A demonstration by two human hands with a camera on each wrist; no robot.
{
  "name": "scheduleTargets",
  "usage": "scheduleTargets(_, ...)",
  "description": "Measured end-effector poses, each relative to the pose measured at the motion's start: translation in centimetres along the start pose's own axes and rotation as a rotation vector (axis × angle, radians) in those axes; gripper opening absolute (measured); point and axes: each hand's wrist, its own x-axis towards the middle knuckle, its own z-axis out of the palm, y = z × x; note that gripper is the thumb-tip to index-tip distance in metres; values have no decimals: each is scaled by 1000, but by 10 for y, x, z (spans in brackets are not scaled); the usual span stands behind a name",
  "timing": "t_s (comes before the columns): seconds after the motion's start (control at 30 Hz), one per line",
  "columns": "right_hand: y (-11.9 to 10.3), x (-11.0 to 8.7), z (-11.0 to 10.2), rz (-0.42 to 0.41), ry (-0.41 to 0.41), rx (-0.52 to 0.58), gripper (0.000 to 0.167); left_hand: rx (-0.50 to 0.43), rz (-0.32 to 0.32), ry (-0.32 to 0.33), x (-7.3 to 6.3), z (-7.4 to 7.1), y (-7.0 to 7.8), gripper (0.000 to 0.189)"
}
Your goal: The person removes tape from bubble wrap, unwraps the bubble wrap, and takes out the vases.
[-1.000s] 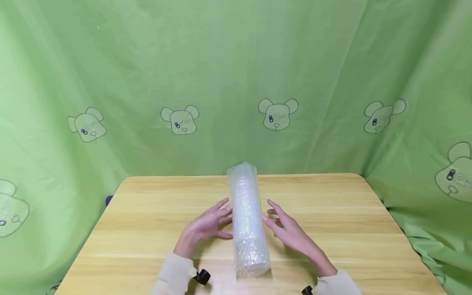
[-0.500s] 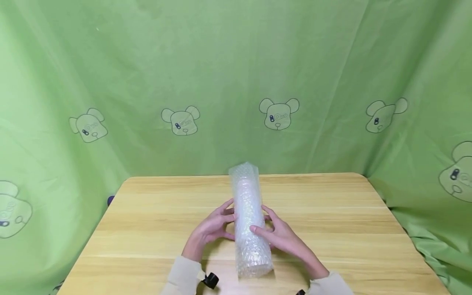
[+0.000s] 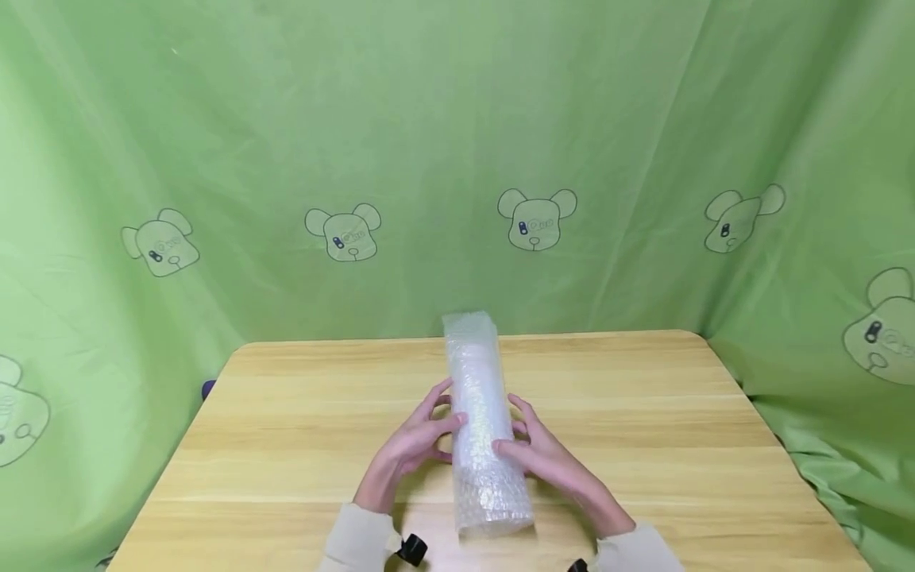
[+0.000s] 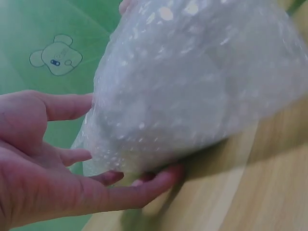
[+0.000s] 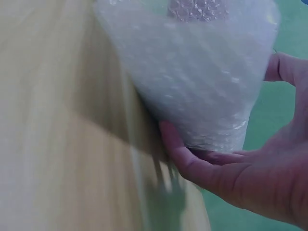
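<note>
A long bundle wrapped in clear bubble wrap point(image 3: 480, 413) lies lengthwise at the middle of the table, its far end overlapping the curtain in the head view. Something whitish shows through the wrap; its kind is hidden. My left hand point(image 3: 409, 445) holds the left side, thumb on top. On the right side, a bit nearer me, my right hand point(image 3: 549, 459) grips with its thumb over the wrap. Both wrist views show fingers point(image 4: 161, 185) curled beneath the bundle. In the right wrist view the wrap's near end point(image 5: 202, 72) flares wide.
The wooden table point(image 3: 643, 413) has rounded far corners. A green curtain point(image 3: 429, 119) with bear-head prints surrounds it at the back and sides. A small purple thing point(image 3: 208, 388) shows past the left edge. Black cameras point(image 3: 412, 550) sit at my wrists.
Both hands have closed in from beside the bundle to grip it, the right thumb first and then the left thumb coming onto the wrap. The bundle has shifted very slightly.
</note>
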Motion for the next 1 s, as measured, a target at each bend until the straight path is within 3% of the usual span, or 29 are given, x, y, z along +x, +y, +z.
scheduleTargets(0.2, 0, 1, -2, -27, -44, 2, 89, 19, 25, 25, -3, 6, 3, 80)
scheduleTargets(0.43, -1, 4, -7, 17, -39, 23, 102, 102, 67, 10, -7, 9, 8, 79)
scheduleTargets(0.57, -2, 4, -16, -12, -76, 26, 101, 129, 83, 0, -7, 13, 11, 83)
scheduleTargets(0.8, -2, 4, -22, -15, -110, 32, 95, 112, 40, 26, -2, 13, 6, 94)
scheduleTargets(1.0, -1, 6, -20, 20, -87, 26, 93, 17, -27, -12, 4, 8, -5, 94)
